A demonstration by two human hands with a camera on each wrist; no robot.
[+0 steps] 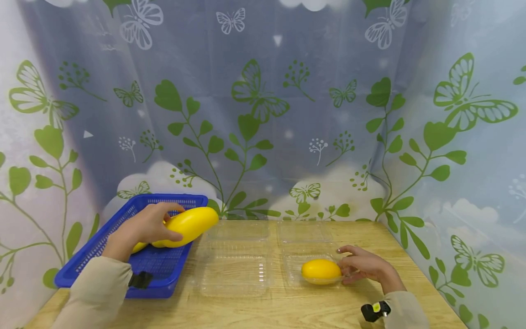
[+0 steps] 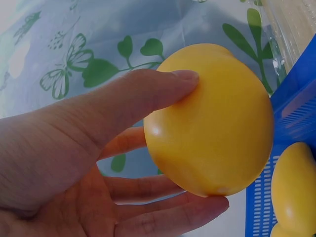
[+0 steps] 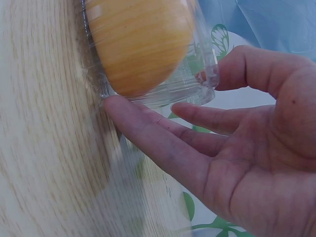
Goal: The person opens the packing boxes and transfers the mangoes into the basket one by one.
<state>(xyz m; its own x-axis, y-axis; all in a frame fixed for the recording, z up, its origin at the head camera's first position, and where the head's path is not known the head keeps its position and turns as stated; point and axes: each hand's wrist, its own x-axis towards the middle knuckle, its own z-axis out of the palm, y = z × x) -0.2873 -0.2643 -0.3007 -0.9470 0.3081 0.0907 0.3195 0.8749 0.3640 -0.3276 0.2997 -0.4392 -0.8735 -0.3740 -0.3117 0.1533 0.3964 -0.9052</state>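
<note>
My left hand (image 1: 149,224) grips a yellow mango (image 1: 192,226) above the right side of a blue basket (image 1: 158,289). In the left wrist view, the thumb lies on one side of this mango and the fingers support the other. More yellow mangoes (image 2: 294,190) lie in the basket, partly hidden by the arm in the head view. At the right, another mango (image 1: 321,271) sits in a clear plastic box (image 1: 293,279). My right hand (image 1: 363,265) holds that box by its right side, one digit at the rim and other fingertips against the wall (image 3: 185,94).
A second clear plastic box (image 1: 233,276) stands on the wooden table (image 1: 230,313) between the basket and the mango's box. Both boxes have lids (image 1: 306,232) folded back. A curtain (image 1: 263,151) printed with leaves and butterflies hangs behind the table.
</note>
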